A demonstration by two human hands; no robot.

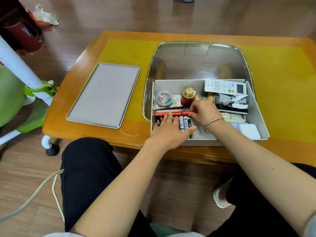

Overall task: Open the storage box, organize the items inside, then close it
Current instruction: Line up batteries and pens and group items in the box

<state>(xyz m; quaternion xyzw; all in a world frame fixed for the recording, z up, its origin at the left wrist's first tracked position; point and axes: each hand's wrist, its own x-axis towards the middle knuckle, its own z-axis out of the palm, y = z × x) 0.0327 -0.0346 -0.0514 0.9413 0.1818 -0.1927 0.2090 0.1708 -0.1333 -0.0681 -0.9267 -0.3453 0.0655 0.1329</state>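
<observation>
A: Since the lid [104, 94] is lying on the table [282, 93] at nine o'clock of the storage box [256, 106], is opening done?

B: Yes. I'm sorting now: my left hand [168, 130] is lying flat on the batteries [183, 123], my right hand [203, 110] is pinching the red pen [174, 114]. Closing is remaining.

Head view, downward, close over table [119, 134]

No text readable: print on batteries [184, 123], button labels and logo on white remote [224, 87] too small and blurred.
</observation>
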